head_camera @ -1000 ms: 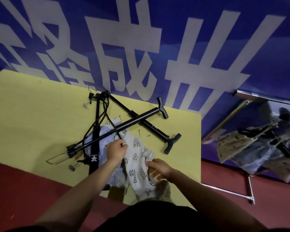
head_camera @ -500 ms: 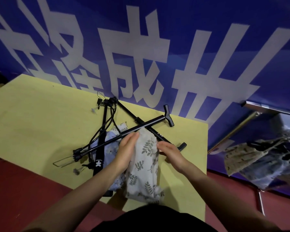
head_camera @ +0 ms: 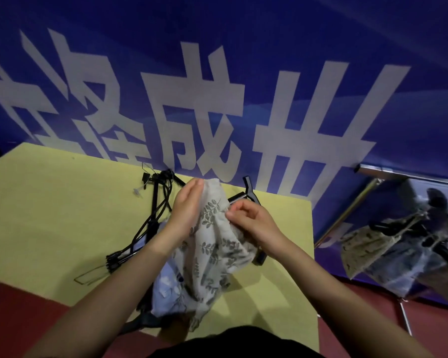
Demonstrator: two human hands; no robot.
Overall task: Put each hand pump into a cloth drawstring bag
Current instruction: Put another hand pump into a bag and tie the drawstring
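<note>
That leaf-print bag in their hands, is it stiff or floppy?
Likely floppy: the leaf-print bag sags in folds below the left hand and right hand. Probably light, since a fingertip pinch lifts it.

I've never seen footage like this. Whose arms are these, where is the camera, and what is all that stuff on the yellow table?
No machine here: a person wears a camera on the head, looking down at their own arms. The left hand and right hand both hold a pale leaf-printed cloth drawstring bag by its top edge, lifted above the yellow table. Under it lie black T-handled hand pumps with hoses, crossed over each other, and a light blue cloth bag. Behind is a blue banner with large white characters.
</note>
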